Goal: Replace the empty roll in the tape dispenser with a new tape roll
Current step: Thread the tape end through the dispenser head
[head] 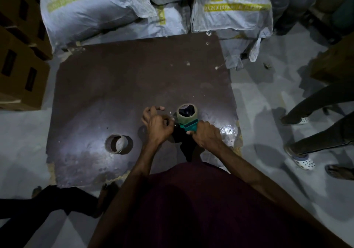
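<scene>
Dim grey floor carries a dark brown board (118, 86), and nearest the person an empty cardboard roll (117, 143) lies on it, well to the left of the hands. Just beyond, the right hand (206, 135) has its grip curled round the green handle of the tape dispenser (188, 126), whose new tape roll (187, 113) is already seated, while the left hand (156, 124) has its fingers curled beside the roll, though I cannot tell what they pinch. Farther off, white sacks (107, 8) are stacked behind the board, with cardboard boxes (19, 56) at left.
</scene>
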A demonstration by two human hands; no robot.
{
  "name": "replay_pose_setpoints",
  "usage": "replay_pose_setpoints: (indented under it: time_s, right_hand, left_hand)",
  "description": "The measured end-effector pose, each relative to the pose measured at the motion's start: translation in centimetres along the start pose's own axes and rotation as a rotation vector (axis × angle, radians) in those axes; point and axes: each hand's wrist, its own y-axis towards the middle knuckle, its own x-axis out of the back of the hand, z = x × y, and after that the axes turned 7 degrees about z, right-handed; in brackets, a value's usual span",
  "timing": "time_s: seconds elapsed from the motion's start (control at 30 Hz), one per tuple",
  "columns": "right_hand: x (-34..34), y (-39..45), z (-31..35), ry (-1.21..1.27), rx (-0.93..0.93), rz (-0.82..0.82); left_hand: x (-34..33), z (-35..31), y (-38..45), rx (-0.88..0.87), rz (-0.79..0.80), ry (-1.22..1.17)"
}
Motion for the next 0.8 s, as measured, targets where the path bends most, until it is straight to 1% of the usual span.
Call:
replay_pose_setpoints:
  time_s: [0.07,0.17,0.47,0.67,0.8]
  right_hand:
    - [-0.2,-0.2,-0.1,-0.025,0.016,-0.002]
    - [-0.6,-0.3,-0.2,0.01,0.019,0.0]
    - [-0.9,0.1,0.0,0.093,-0.049,-0.003]
    - [-1.3,0.1,-0.6,0.148,-0.069,0.03]
    - [-1.4,0.2,-0.8,0.248,-0.065,0.067]
  left_hand:
    - [0.0,0.3,0.1,0.039,-0.01,-0.019]
    - [-0.2,0.6,-0.2,0.048,0.032,-0.032]
    - [-0.8,-0.9,-1.7,-0.051,0.069,-0.018]
    - [-0.9,-0.5,-2.2,-0.024,0.057,-0.041]
    - [-0.8,-0.2,-2.6,-0.046,0.057,-0.02]
